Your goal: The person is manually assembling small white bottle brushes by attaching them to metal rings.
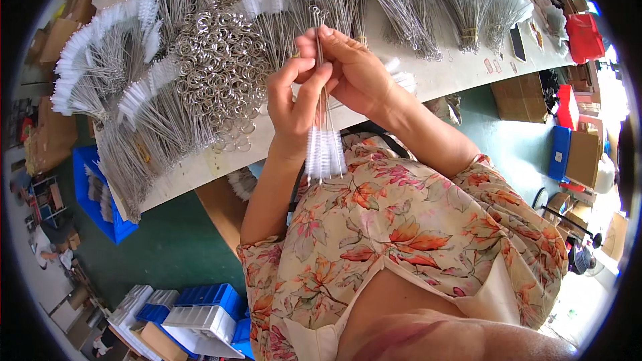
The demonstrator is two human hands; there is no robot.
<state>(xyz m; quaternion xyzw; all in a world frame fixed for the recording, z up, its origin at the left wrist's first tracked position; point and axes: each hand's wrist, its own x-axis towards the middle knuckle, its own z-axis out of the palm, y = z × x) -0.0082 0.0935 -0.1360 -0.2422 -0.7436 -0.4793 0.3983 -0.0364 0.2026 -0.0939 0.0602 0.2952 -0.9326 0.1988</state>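
My left hand [291,101] and my right hand [361,75] meet above the near edge of the table. Between their fingers they pinch a few thin wire tube brushes [326,150]. The white bristle ends hang toward my floral shirt, while the looped wire ends stick up past my right fingertips. Both hands are closed on the wires. Just beyond and to the left lies a heap of shiny split rings [221,53]. Bundles of similar brushes [401,10] spread across the back of the table, and more brushes [100,53] fan out at the left.
The pale worktable [461,70] slants across the view, with a dark phone [517,43] near its right end. A red bag [585,37] sits beyond that. Under the left corner stands a blue crate [110,204]; cardboard boxes [521,97] and stacked bins [204,314] stand on the floor.
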